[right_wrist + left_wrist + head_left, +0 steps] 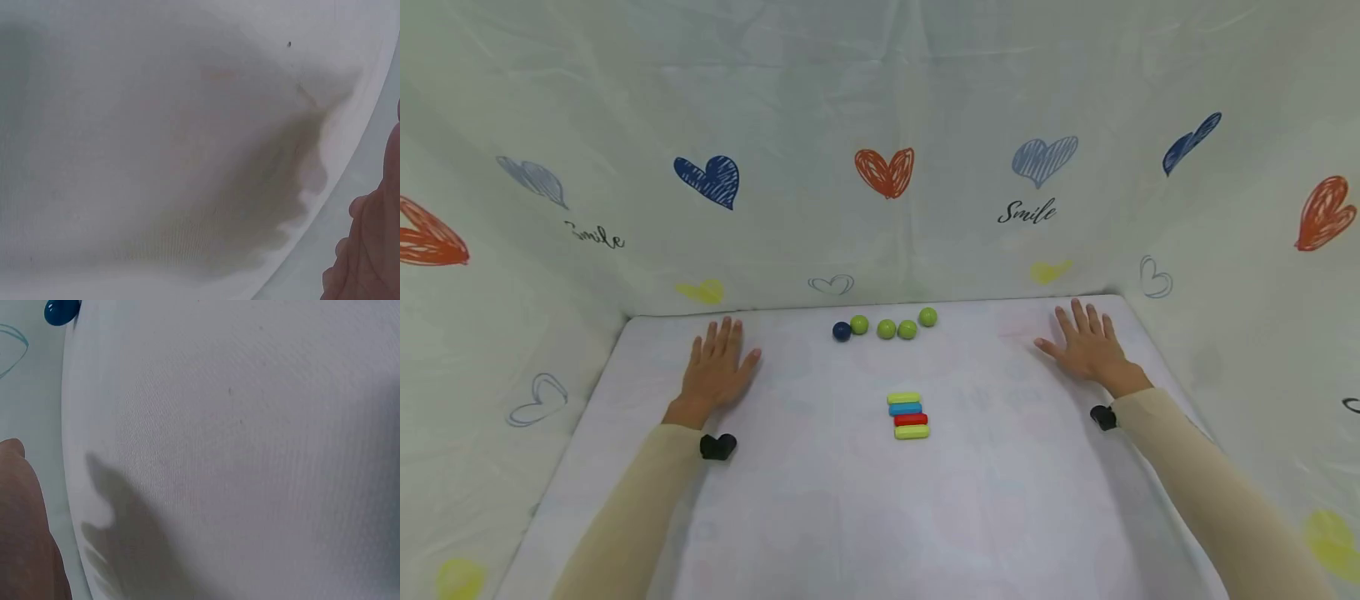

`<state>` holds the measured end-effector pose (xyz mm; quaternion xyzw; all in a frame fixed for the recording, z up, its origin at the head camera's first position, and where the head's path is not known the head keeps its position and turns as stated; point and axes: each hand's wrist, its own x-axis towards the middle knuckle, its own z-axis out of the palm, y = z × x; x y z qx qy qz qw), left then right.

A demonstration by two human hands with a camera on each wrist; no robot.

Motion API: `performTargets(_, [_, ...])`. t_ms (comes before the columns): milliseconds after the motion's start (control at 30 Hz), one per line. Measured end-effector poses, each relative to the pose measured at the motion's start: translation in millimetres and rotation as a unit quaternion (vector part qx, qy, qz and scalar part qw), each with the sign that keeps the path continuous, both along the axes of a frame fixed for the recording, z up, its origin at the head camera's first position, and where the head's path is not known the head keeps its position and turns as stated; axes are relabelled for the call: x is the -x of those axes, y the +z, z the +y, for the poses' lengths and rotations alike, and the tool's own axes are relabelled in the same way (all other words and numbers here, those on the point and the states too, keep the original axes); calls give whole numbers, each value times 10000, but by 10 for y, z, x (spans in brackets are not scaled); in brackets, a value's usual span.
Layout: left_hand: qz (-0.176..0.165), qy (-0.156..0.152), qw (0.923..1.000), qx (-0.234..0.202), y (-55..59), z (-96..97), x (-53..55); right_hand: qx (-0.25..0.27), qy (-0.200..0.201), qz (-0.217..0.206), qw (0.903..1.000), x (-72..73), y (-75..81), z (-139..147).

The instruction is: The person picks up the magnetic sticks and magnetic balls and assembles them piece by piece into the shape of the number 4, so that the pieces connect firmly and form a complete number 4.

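My left hand (715, 377) is at the left of the white table, fingers straight and spread, holding nothing. On the right side my right hand (1092, 350) has its fingers spread out too, and nothing is in it. Between the hands, near the back edge, lie a dark blue ball (842, 332) and several green balls (887, 329). Closer to me is a stack-like row of short rounded sticks: yellow-green (903, 398), blue (906, 409), red (911, 420) and another yellow-green stick (912, 432). The left wrist view catches part of the blue ball (61, 310) and of my thumb.
A white cloth wall (790, 225) with printed hearts and "Smile" lettering rises behind the table (820, 500) and along both sides. Each sleeve has a small black device at the wrist, left (718, 447) and right (1103, 417). Hand shadows fall on the tabletop.
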<state>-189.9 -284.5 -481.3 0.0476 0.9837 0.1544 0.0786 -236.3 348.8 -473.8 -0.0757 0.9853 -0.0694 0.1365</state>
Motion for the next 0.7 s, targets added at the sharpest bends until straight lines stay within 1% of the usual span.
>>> performTargets(167, [44,0,9999,-93,7,85,2,29,30,31,10000,9,13,-67])
performTargets(333, [137,-88,9998,-93,-5,180,26,29,150,112,9998,3,2,-181])
performTargets(567, [128,-145,9998,-60,33,358,47,32,448,230,9987,-43,-13,-441])
performTargets(700, [207,-223,9995,-41,33,467,69,110,662,294,9973,-89,-15,-612])
